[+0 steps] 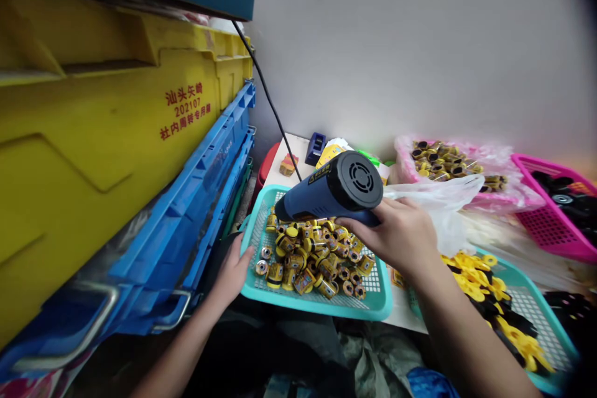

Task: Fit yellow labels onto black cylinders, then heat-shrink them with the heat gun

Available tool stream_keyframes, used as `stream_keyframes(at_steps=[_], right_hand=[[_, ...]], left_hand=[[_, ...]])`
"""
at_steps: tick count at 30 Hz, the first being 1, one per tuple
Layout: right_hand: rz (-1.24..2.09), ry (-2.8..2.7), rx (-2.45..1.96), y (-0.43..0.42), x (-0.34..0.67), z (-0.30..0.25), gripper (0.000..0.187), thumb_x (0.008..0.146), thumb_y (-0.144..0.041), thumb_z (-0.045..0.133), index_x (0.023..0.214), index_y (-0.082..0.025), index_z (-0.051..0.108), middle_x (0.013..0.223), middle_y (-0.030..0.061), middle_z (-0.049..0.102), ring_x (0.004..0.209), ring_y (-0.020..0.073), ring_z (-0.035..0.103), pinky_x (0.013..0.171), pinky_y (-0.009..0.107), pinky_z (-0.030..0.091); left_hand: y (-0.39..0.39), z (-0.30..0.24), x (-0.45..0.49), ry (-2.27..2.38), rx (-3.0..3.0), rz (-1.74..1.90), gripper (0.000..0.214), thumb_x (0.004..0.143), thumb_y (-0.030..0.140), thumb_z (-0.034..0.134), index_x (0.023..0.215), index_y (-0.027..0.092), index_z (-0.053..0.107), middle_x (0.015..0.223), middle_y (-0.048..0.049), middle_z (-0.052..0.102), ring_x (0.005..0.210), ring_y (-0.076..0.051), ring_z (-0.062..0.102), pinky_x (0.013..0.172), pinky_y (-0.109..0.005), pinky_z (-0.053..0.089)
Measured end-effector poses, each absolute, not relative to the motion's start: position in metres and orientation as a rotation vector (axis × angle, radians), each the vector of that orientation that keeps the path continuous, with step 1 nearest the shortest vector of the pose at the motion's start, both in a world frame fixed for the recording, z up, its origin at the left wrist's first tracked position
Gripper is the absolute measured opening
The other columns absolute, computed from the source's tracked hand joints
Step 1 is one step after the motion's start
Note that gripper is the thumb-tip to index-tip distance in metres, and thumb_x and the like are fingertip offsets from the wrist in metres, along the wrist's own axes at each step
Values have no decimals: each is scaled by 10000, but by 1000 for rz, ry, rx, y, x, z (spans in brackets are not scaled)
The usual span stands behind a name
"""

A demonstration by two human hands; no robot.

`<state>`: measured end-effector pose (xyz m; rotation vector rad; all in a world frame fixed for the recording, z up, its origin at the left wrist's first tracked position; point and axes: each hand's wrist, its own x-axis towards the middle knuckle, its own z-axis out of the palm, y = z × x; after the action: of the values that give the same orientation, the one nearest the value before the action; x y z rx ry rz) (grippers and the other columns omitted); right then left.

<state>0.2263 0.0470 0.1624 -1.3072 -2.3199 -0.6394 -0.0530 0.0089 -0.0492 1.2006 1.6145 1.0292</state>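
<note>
My right hand (400,233) is wrapped round the grip of a blue heat gun (333,189), whose nozzle points down and left over a teal tray (321,308). The tray holds several small yellow and black cylindrical parts (314,261). My left hand (232,273) grips the tray's near left edge, thumb on the rim. The gun's black cord (265,90) runs up along the crates.
Stacked yellow (93,118) and blue crates (186,211) fill the left. A second teal tray (536,311) with yellow and black pieces lies at the right. Behind are a pink bag of parts (452,165), a pink basket (559,211) and a clear plastic bag (443,199).
</note>
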Motion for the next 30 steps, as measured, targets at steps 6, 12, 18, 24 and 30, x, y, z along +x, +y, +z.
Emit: stream_keyframes(at_steps=[6,12,18,24,30], right_hand=[[-606,-2313,-1323,46,237,163,433,847,-594,563,703,-187,599,620,22,641,542,148,570,556,284,336],[-331,-2424,-1175,25,243,170,362,864,-521,581,705,-197,617,604,15,615,548,147,568,543,283,384],[-474,-2403,-1215,5,268,174,299,861,-411,577,632,-218,581,612,40,614,543,186,558,545,323,415],[-666,-2248,-1549,-15,325,169,315,813,-458,611,592,-235,581,617,86,622,581,277,612,469,354,368],[-578,-2310,-1530,-36,356,159,206,807,-393,597,655,-264,646,664,75,647,573,271,619,478,364,433]], left_hand=[[8,-45,-50,1616,1230,1027,460,888,380,474,1304,187,511,1346,-134,581,1270,-272,517,1104,-478,346],[27,-38,-51,1698,1327,1048,431,892,386,429,1238,168,565,1315,-139,598,1259,-267,522,1097,-469,363],[30,-11,-57,1855,1674,1195,385,909,370,422,1189,168,592,1231,-142,613,1206,-268,529,1062,-448,395],[22,10,-38,1444,2176,422,231,802,118,492,891,243,664,933,-83,679,944,-240,637,887,-360,487],[70,10,-15,1492,2305,283,179,767,105,517,762,223,652,898,-84,666,902,-251,629,822,-338,492]])
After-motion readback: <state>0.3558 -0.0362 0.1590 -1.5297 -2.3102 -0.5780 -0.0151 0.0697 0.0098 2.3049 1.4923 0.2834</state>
